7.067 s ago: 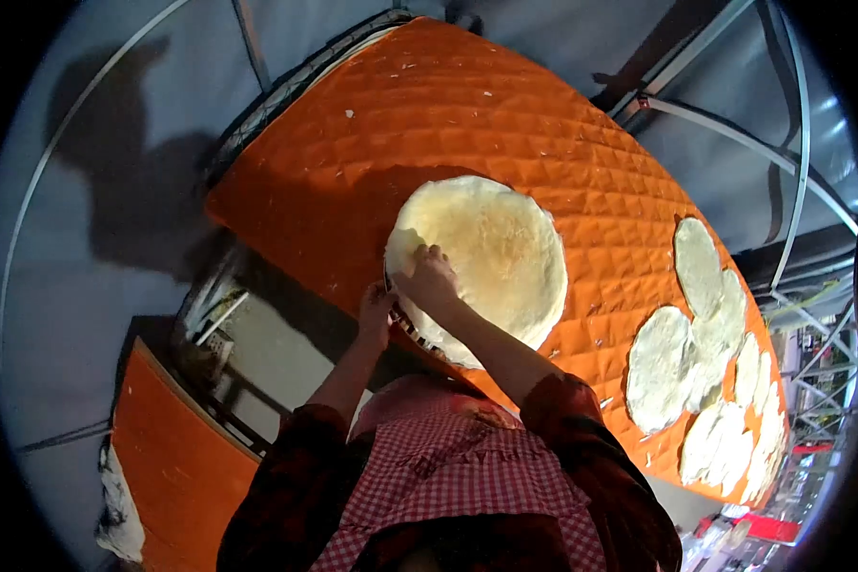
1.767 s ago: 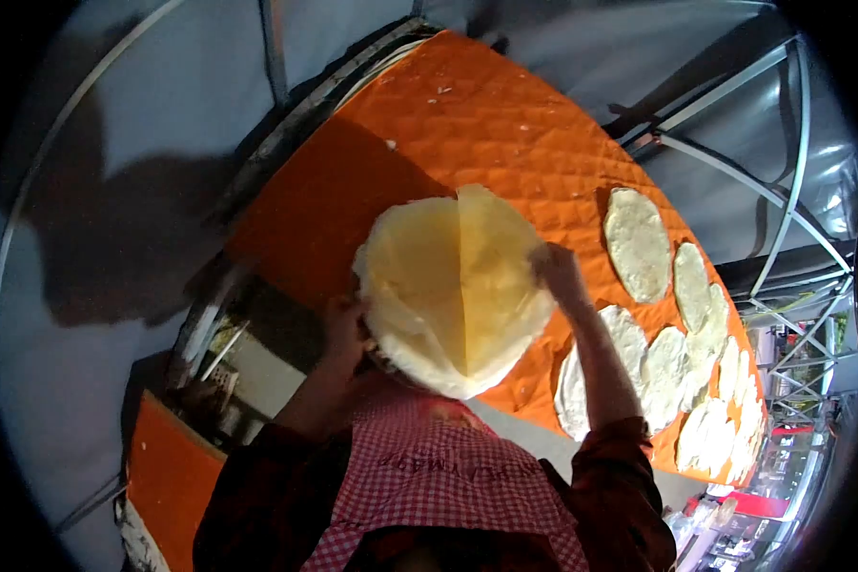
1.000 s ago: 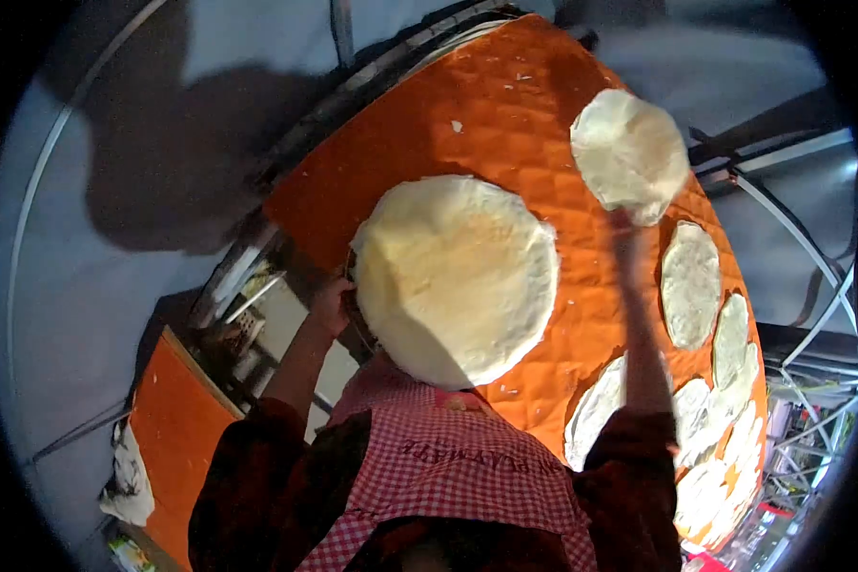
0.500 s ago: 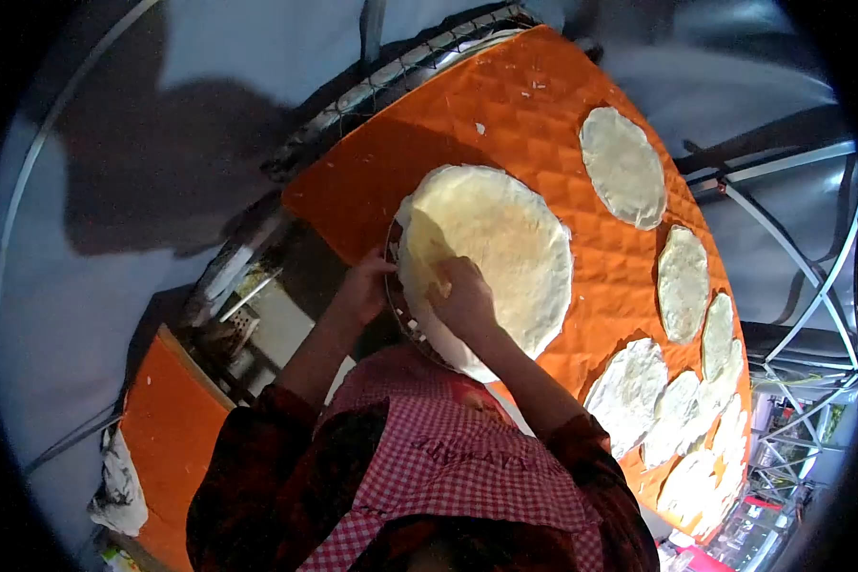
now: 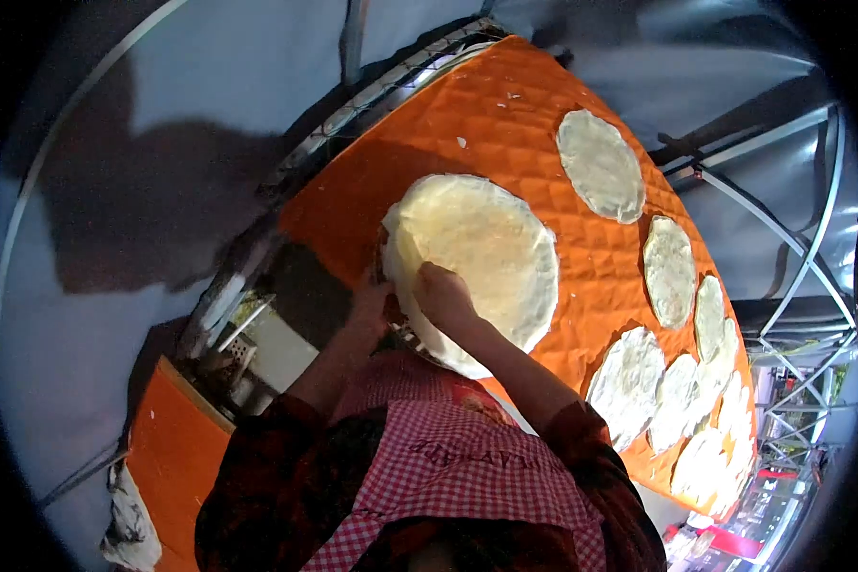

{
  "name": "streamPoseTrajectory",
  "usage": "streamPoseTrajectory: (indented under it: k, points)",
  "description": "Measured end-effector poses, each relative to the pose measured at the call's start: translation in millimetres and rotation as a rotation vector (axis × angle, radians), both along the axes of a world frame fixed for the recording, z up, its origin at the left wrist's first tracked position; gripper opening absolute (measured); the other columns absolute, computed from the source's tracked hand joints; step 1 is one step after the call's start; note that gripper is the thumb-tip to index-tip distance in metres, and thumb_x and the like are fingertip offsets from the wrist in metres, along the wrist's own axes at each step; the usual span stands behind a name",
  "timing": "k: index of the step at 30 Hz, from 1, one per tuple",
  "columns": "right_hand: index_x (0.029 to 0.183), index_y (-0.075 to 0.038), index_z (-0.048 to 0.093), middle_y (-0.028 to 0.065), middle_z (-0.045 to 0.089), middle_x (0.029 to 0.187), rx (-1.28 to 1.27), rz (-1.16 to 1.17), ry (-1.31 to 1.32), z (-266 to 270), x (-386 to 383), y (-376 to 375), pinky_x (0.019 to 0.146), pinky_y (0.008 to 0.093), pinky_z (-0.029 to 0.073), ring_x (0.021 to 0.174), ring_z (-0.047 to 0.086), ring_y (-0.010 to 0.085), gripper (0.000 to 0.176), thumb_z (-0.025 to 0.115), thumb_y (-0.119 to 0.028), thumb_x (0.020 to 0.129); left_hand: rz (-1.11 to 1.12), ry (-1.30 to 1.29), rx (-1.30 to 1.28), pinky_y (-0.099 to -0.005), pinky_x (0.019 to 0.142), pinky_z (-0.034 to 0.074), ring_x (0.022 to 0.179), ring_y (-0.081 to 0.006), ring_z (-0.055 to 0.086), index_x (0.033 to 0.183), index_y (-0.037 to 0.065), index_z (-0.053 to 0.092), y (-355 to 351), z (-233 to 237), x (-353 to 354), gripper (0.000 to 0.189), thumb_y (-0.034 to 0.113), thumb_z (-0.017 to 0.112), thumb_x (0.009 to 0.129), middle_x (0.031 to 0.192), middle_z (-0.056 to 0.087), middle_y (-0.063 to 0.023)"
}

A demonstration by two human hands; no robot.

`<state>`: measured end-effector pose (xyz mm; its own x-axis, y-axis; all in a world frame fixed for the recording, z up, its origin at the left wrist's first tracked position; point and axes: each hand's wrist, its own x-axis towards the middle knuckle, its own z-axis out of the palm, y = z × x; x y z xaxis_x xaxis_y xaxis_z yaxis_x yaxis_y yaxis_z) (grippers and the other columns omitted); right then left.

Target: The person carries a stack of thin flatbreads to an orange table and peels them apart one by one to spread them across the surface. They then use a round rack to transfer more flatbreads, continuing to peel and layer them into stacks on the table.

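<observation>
Close in, below the tabletop's near edge, a red-and-white checked apron (image 5: 467,467) with dark lettering, dark red patterned sleeves (image 5: 276,458) either side. Left hand (image 5: 372,300) at the lower-left rim of a round plate (image 5: 412,339), fingers closed there; exact finger placement too dark to tell. Right hand (image 5: 443,297) on top of the large round flatbread (image 5: 491,253), fingers curled and bunched near its left side; whether they pinch the dough, cannot tell. Large flatbread lies flat over the plate, at the near edge of the orange quilted tabletop (image 5: 400,172), toward the left corner. Hand shadow falls across its left part.

Left of the sleeves: lower orange panel (image 5: 172,458), crumpled whitish cloth (image 5: 131,524) by its outer edge. Beyond the large flatbread, small white scraps (image 5: 461,143) on the tabletop. Toward the right end, overlapping flatbreads (image 5: 627,386) in a cluster. Along the far edge, one oval flatbread (image 5: 601,167) apart from the rest, another, narrower flatbread (image 5: 670,272) to its right. Farthest: grey sheeting (image 5: 191,86) and metal frame bars (image 5: 777,224).
</observation>
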<state>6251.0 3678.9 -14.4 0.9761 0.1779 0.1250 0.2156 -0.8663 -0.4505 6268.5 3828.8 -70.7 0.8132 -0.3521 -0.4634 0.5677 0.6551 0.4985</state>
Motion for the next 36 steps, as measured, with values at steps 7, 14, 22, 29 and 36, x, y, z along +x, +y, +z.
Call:
streamPoseTrajectory:
  k: [7, 14, 22, 29, 36]
  points:
    - [0.073, -0.004, 0.059, 0.0139, 0.059, 0.063, 0.683, -0.311, -0.041, 83, 38, -124, 0.055, 0.0371, 0.048, 0.056, 0.055, 0.0276, 0.012, 0.060, -0.013, 0.081, 0.231, 0.074, 0.301, -0.0466, 0.089, 0.048, 0.109, -0.0330, 0.054, 0.132, 0.008, 0.046, 81, 56, 31, 0.061, -0.005, 0.064, 0.075, 0.116, 0.057, -0.0108]
    - [0.082, -0.010, 0.058, 0.0000, 0.050, 0.072, 0.627, -0.841, -0.035, 90, -70, -409, 0.052, 0.0304, 0.041, 0.062, 0.047, 0.0122, 0.013, 0.061, -0.022, 0.079, 0.156, 0.124, 0.162, -0.0477, 0.089, 0.048, 0.107, -0.0289, 0.056, 0.123, 0.006, 0.053, 177, -52, 34, 0.045, 0.002, 0.065, 0.080, 0.115, 0.059, -0.0092]
    - [0.130, -0.005, 0.049, 0.0123, 0.055, 0.120, 0.061, -0.716, -0.175, 28, -74, -285, 0.092, 0.0356, 0.045, 0.104, 0.057, 0.0261, 0.045, 0.057, -0.004, 0.086, 0.248, 0.179, 0.129, -0.0416, 0.080, 0.052, 0.094, -0.0255, 0.062, 0.121, 0.006, 0.056, 145, -13, 0, 0.040, 0.020, 0.068, 0.085, 0.110, 0.063, -0.0086]
    - [0.140, -0.003, 0.036, 0.0201, 0.029, 0.147, -0.092, 0.210, 0.153, 19, -40, 70, 0.108, 0.0510, 0.026, 0.137, 0.024, 0.0390, 0.087, 0.063, -0.056, 0.076, 0.246, 0.122, 0.054, -0.0420, 0.091, 0.047, 0.108, -0.0256, 0.055, 0.124, 0.002, 0.052, 130, 24, -13, 0.042, 0.029, 0.060, 0.093, 0.118, 0.057, -0.0094]
    - [0.140, -0.001, 0.036, 0.0211, 0.024, 0.150, -0.181, 0.319, 0.335, 58, -34, 92, 0.109, 0.0570, 0.022, 0.139, 0.019, 0.0419, 0.078, 0.055, -0.051, 0.082, 0.344, -0.071, 0.208, -0.0449, 0.092, 0.046, 0.114, -0.0293, 0.052, 0.132, 0.001, 0.046, 118, 92, -48, 0.049, 0.036, 0.049, 0.098, 0.125, 0.054, -0.0116]
